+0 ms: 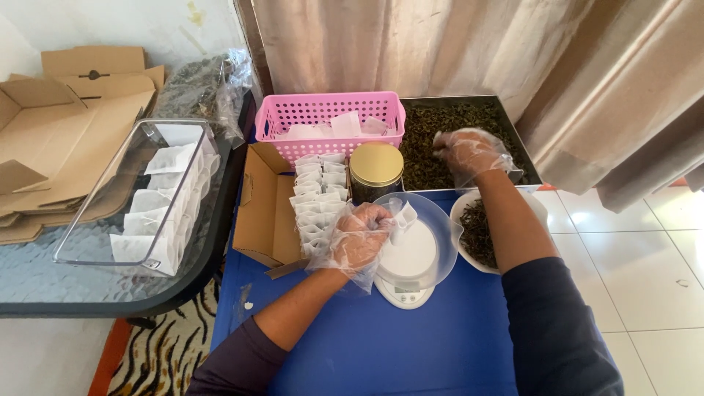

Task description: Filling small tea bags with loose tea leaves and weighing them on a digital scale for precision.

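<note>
— Small white paper sachet (pixel 402 220), centre frame: pinched in clenched left hand (pixel 357 238), held above round white kitchen scale (pixel 405 265)?
— Yes, mouth kept up for filling. Farther right, right hand (pixel 469 154) clutching dried dark leaves in square metal tray (pixel 522 154).

From where I watched, I saw that the left hand (pixel 357 236) wore a thin, clear disposable plastic glove, loose and crinkled, its open cuff flaring out past the wrist in a baggy fold. The right hand (pixel 469 152) wore the same kind of transparent glove, wrinkled over the fingers and glinting where light caught the film. Both forearms were bare below the elbow. I noted dark navy fabric sleeves pushed up to about the elbows, plain and unmarked, the right one showing soft creases at its bunched edge.
</note>
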